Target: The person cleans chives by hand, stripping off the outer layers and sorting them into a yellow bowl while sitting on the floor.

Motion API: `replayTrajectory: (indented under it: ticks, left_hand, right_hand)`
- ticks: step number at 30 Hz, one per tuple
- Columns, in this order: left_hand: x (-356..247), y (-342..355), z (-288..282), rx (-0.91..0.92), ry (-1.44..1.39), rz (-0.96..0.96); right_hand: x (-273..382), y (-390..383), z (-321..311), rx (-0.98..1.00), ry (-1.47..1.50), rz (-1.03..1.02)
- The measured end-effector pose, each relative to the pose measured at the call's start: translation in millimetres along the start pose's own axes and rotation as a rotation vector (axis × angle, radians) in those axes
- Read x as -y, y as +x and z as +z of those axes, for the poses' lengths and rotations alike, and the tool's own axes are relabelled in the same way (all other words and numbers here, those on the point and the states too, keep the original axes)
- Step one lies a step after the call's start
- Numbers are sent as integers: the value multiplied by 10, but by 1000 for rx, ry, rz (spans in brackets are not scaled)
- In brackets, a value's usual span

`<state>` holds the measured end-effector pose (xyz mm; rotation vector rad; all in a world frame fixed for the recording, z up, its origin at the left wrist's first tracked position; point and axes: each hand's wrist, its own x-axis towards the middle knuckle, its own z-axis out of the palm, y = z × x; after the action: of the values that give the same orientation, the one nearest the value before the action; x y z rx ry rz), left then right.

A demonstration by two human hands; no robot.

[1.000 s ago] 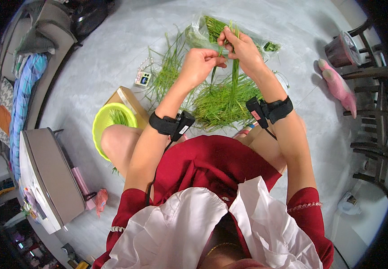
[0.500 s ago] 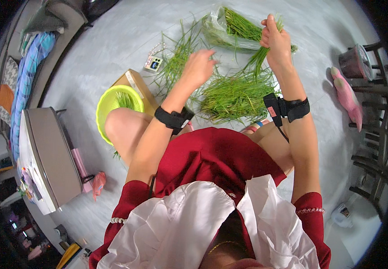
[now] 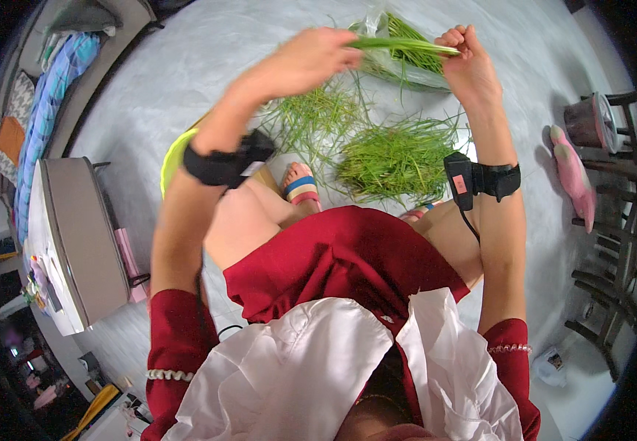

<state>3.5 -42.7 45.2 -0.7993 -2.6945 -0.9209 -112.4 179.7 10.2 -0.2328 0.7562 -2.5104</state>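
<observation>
A small bunch of long green chives point(image 3: 401, 45) is stretched level between my two hands over the floor. My left hand point(image 3: 309, 60) is closed on its leafy end, a little smeared by motion. At the pale stem end, the curled fingers of my right hand point(image 3: 471, 67) grip the bunch. Behind it lies an open clear plastic bag point(image 3: 378, 67) with more chives inside. A thick pile of chives point(image 3: 395, 160) rests on the floor below my hands. Left of that are loose, scattered leaves point(image 3: 311, 117).
My left arm mostly covers a yellow-green basin point(image 3: 175, 158). A grey-sided table point(image 3: 83, 242) stands at the left, with a sofa point(image 3: 76, 95) beyond. On the right are dark chairs point(image 3: 612, 228), a lidded tub point(image 3: 590, 123) and a pink plush toy point(image 3: 574, 180).
My left hand has moved up and left and now holds the leafy end of the chives. The bunch, hanging from my right hand before, is now level. My right hand shifted slightly right.
</observation>
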Motion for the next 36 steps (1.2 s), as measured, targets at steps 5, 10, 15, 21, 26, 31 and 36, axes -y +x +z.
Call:
replayTrajectory:
  ticks: [5, 10, 15, 21, 26, 31, 36]
  left_hand:
    - [-380, -796, -1035, -88, -101, -726]
    - [-201, -2072, -1160, -249, -43, -1182]
    - [66, -3328, -375, -359, -44, -1340]
    - [350, -3431, 124, -791, -242, -1319]
    - [1041, -4019, 556, -215, 173, -1536]
    - [878, -3920, 230, 124, 226, -1466]
    - [463, -2394, -634, -242, 328, -1131]
  right_hand:
    - [-64, 56, -184, -157, 16, 29]
    - [-141, -28, -292, -96, -55, 163]
    - [-283, -80, -260, -154, -200, 216]
    - [-343, -134, -420, -195, -322, 267]
    - [-468, -111, -601, -290, -367, 312]
    - [-725, -200, -564, -228, -738, 411]
    - [-655, -413, -627, -204, -1098, 535]
